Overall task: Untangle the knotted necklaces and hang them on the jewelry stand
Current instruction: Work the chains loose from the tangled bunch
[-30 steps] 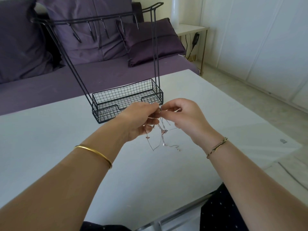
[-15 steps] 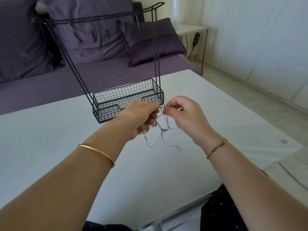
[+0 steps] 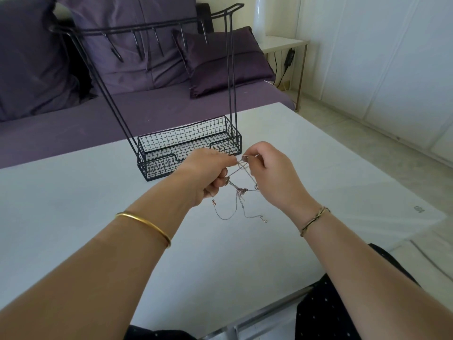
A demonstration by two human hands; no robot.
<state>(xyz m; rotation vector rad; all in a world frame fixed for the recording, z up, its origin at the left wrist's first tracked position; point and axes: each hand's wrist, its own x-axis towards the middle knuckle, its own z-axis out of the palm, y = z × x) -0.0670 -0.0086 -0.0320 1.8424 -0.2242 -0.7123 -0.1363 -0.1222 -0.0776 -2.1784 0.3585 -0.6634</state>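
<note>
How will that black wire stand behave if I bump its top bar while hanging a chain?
The jewelry stand is probably light: thin wire and open mesh. It looks apt to tip, tall uprights over a narrow basket base, so a push at the hook bar may rock it. On the smooth white table it could slide.

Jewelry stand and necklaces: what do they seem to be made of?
The jewelry stand looks like metal wire with a matte black coating: thin rods, grid basket. The necklaces look like fine metal chain in silvery and rose-gold tones; exact metal unclear.
</note>
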